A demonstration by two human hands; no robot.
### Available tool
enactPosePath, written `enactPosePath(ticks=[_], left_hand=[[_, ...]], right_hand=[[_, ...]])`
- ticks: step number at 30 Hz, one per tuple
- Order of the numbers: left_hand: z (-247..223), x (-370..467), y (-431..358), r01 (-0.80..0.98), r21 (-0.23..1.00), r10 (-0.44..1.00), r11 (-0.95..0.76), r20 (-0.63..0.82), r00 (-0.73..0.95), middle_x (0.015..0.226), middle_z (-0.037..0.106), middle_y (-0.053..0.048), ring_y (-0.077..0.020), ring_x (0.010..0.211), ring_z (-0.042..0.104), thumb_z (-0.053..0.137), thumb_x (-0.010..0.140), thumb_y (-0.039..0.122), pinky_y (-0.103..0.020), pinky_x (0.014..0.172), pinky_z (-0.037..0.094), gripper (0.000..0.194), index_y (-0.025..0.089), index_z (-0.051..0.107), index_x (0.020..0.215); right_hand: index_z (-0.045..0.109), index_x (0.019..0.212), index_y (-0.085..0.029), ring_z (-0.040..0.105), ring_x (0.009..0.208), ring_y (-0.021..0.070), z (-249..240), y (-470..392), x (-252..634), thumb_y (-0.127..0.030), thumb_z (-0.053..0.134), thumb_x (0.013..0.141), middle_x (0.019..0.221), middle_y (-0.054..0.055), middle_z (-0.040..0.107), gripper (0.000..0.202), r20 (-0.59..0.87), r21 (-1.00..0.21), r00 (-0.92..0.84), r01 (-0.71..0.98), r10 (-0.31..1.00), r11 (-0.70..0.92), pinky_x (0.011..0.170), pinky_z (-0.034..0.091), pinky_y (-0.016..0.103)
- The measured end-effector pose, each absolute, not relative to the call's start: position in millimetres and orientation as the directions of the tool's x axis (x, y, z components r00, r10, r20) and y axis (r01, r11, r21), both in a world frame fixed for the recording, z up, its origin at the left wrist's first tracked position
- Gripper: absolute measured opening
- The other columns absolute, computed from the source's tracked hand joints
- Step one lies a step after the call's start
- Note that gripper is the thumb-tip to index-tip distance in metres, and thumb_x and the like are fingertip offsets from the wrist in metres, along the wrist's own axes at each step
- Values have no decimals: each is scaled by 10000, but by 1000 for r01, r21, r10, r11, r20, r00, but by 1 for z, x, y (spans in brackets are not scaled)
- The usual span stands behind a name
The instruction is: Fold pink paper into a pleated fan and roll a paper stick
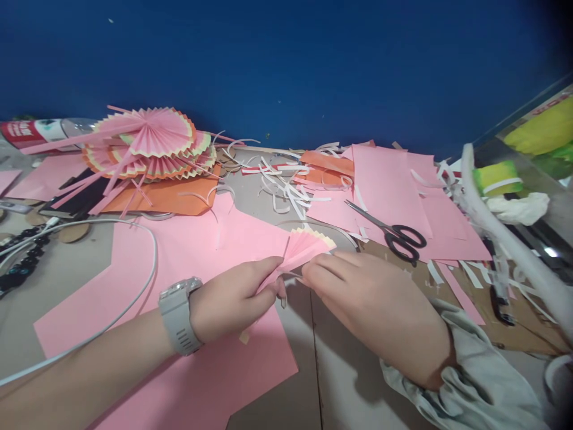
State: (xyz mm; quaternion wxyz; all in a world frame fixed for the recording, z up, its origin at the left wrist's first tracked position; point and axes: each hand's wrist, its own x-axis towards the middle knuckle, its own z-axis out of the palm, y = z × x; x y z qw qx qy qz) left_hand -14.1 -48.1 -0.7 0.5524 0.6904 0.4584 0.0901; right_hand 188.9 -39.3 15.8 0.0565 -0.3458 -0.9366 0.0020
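Observation:
My left hand (244, 292), with a grey watch on its wrist, pinches the narrow end of a pleated pink paper fan (307, 246) edged in cream. Closed at the fan's right side is my right hand (353, 286), its fingertips near a thin strip that runs between the two hands. Whether these fingers grip the strip or the fan's edge is hard to make out. Beneath my left hand lie large pink paper sheets (192, 239). Black-handled scissors (389, 233) rest on pink paper beyond my right hand.
Finished pleated paper fans (156, 134) are piled at the back left on orange paper (165, 197), near a bottle (49, 132). White paper strips (286, 185) lie at the back middle. A white cable (154, 257) loops across the left. Cardboard (514, 328) lies at the right.

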Motion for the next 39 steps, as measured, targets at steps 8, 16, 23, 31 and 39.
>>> enactPosePath(ticks=[8,16,23,31,39], left_hand=[[-5,-17,-49,546,838,733,9,-377,566,456,436,117,-75,326,490,309,888,205,-218,510,427,128,230,422,833],[-4,-14,-48,586,810,718,-30,-391,576,488,465,110,-79,332,505,283,893,216,-222,484,388,129,228,401,844],[1,-10,-51,635,766,753,-100,-358,552,447,438,104,-82,353,467,267,909,263,-234,516,359,161,212,362,789],[4,-9,-50,633,768,758,-101,-353,549,495,439,94,-77,360,441,256,909,245,-242,537,357,177,208,379,786],[0,-12,-50,625,775,745,-91,-363,559,522,419,100,-67,327,473,233,919,267,-248,529,361,198,208,386,808]], right_hand=[[481,828,-229,487,670,157,17,-39,190,-98,553,762,734,-41,532,164,98,-58,-761,639,641,767,590,272,285],[499,855,-231,505,669,164,18,-39,190,-103,553,759,744,-32,547,169,81,-29,-768,636,636,771,583,284,286],[514,856,-224,532,679,173,19,-43,190,-117,561,755,742,-28,560,153,63,-1,-753,656,655,754,570,299,288],[542,867,-216,552,706,163,20,-42,189,-85,523,763,763,-20,585,168,41,-30,-737,675,675,738,584,317,290],[529,911,-220,564,737,172,18,-42,189,-96,525,779,790,-20,595,182,46,-39,-726,685,686,727,613,321,291]])
